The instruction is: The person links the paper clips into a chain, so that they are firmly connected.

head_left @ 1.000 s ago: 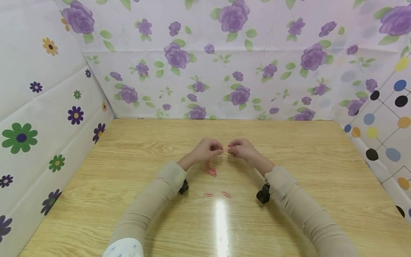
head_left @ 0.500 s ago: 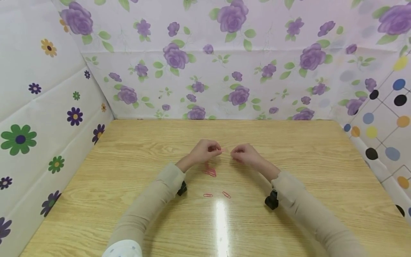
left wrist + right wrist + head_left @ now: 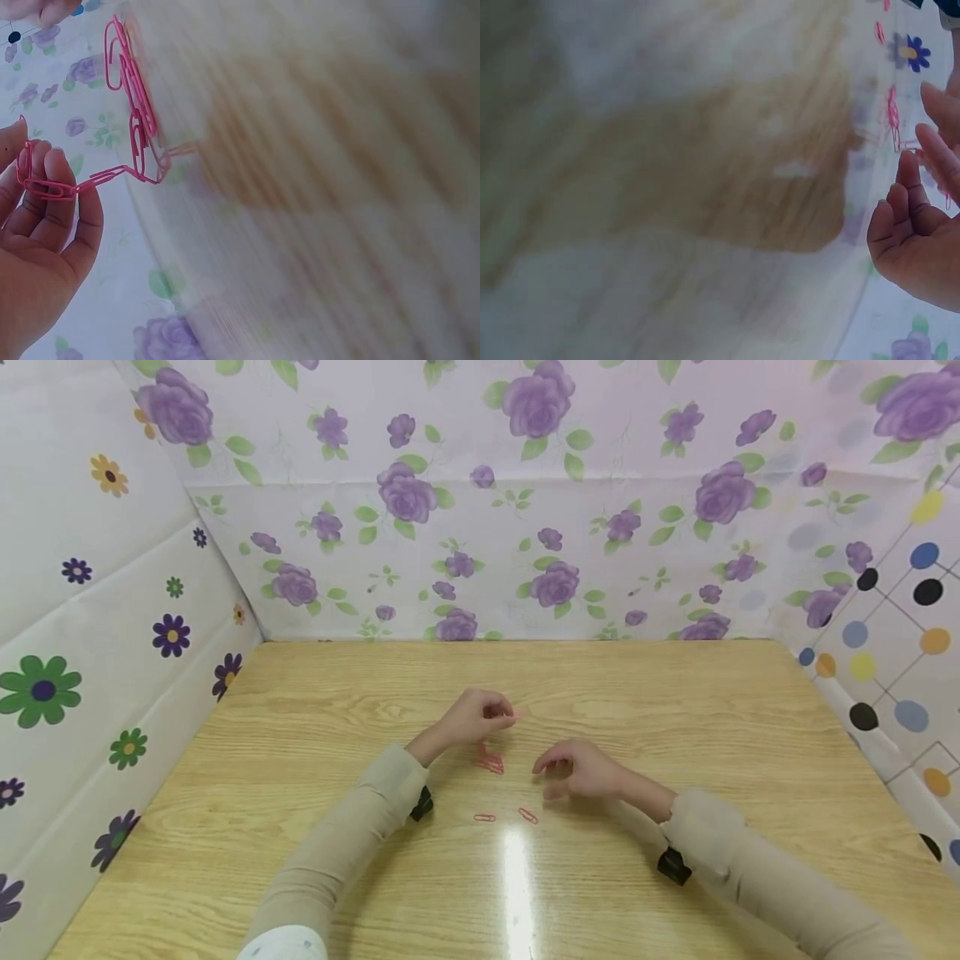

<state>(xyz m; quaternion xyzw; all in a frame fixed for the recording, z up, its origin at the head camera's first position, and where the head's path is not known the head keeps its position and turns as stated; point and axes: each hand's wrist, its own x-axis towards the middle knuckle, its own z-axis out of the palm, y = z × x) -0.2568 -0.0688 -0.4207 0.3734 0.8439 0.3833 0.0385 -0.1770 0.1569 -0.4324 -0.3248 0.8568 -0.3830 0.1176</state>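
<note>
My left hand (image 3: 468, 717) pinches the end of a pink paper clip chain (image 3: 136, 90) between thumb and fingertips, above the wooden table. From that hand the linked clips hang down, and the rest of the chain lies in a small heap (image 3: 491, 764) on the tabletop. My right hand (image 3: 588, 770) is to the right of the heap, fingers loosely bent and apart, with nothing between them. Two loose pink paper clips lie nearer to me: the left clip (image 3: 485, 817) is level, the right clip (image 3: 528, 816) slanted, just below and left of the right hand.
The wooden table (image 3: 337, 693) reaches back to a wall cloth (image 3: 480, 552) with purple flowers. Patterned cloths also line the left and right sides. A black camera (image 3: 422, 804) is on the left wrist and another black camera (image 3: 674, 865) on the right.
My right hand has let go of the clip chain between the hands and moved right and toward me, its fingers spreading. The left hand has stayed nearly in place, still pinching the chain.
</note>
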